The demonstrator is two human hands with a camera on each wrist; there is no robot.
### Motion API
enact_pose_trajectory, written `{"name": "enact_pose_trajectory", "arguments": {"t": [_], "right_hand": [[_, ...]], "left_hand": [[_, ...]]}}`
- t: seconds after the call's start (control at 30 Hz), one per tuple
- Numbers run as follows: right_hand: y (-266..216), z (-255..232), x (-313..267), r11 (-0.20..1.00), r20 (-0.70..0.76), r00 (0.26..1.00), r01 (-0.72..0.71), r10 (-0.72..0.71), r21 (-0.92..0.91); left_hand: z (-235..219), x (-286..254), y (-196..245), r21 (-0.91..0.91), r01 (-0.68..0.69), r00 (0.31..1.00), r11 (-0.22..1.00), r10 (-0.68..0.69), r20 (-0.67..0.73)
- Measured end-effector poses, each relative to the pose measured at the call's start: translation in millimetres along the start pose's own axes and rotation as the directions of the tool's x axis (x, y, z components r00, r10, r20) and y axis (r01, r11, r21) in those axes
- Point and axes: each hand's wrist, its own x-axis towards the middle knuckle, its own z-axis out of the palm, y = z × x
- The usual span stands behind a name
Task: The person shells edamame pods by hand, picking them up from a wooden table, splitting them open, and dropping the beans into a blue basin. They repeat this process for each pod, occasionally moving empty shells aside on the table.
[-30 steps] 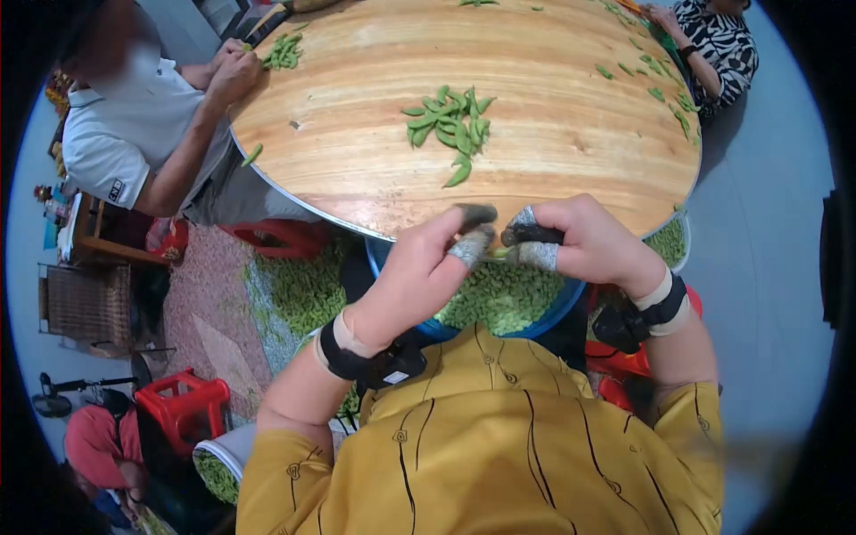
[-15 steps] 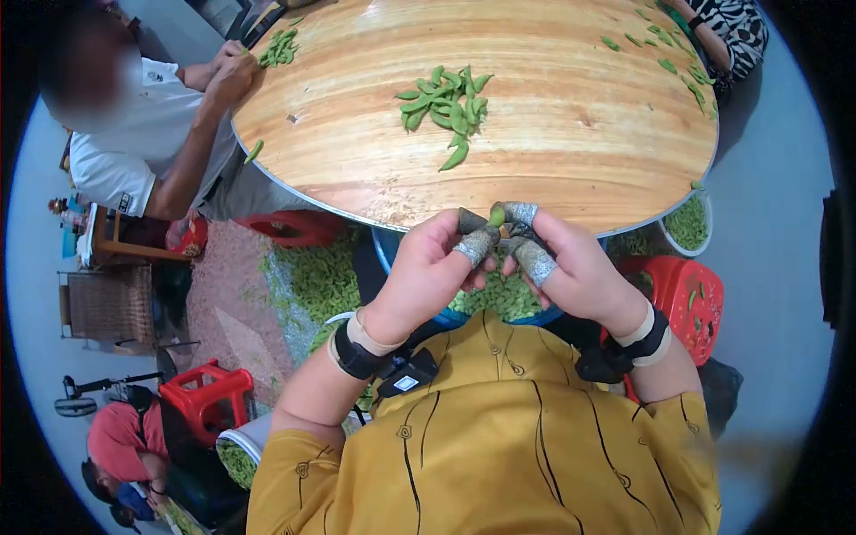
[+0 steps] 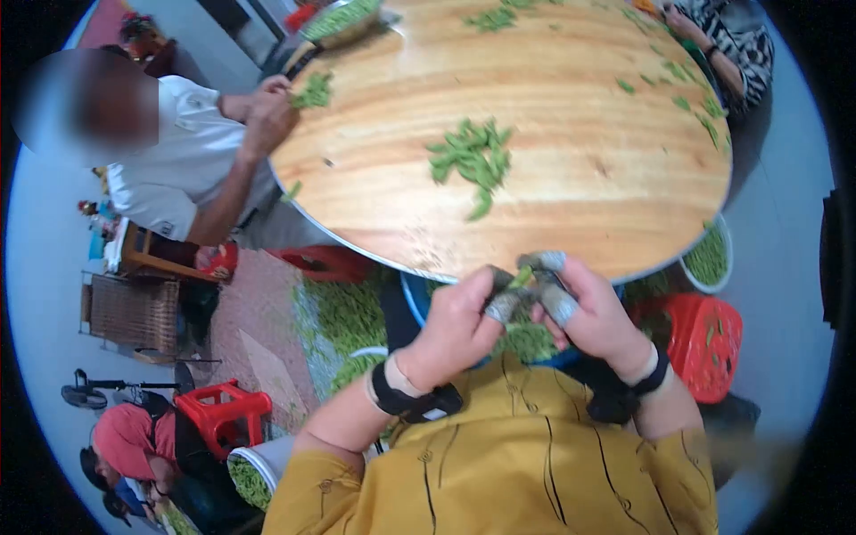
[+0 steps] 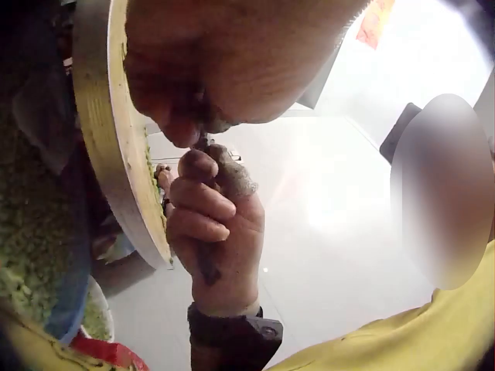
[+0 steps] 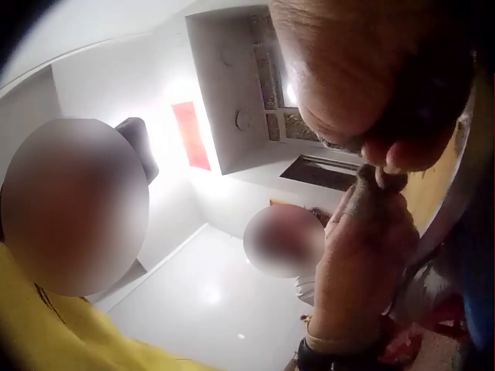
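Observation:
A green soybean pod is held between the two hands, just off the near edge of the round wooden table. My left hand pinches one end with its thumb and forefinger, whose tips are wrapped in worn grey tape. From the other side, my right hand grips the pod with taped fingertips too. Underneath both hands is a blue tub of shelled green beans. In both wrist views the fingers hide the pod. A small heap of pods lies on the table ahead.
Across the left edge a person in a white shirt handles pods; another in a patterned sleeve sits far right. A red stool and white bucket stand at right. A metal bowl of beans is at the back left.
The head view has shifted, so table and hands appear lower and farther right. The hands stay together, and the pod, upright half a second ago, now slants between the fingertips.

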Motion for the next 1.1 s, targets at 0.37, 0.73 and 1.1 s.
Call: {"name": "enact_pose_trajectory", "arguments": {"t": [0.37, 0.73, 1.1], "right_hand": [[-5.7, -5.7, -1.7, 0.989, 0.048, 0.999, 0.026, -0.02, -0.147], [-5.9, -6.0, -3.9, 0.989, 0.024, 0.998, 0.053, -0.05, -0.137], [-4.8, -7.0, -9.4, 0.975, 0.017, 0.994, 0.112, -0.111, -0.191]], "left_hand": [[-0.5, 3.5, 4.3, -0.172, 0.207, 0.978, 0.963, -0.197, 0.074], [1.2, 5.5, 4.4, 0.138, -0.045, 0.999, 0.989, 0.041, 0.028], [1.3, 2.9, 9.6, -0.194, 0.32, 0.944, 0.927, -0.296, 0.142]]}}
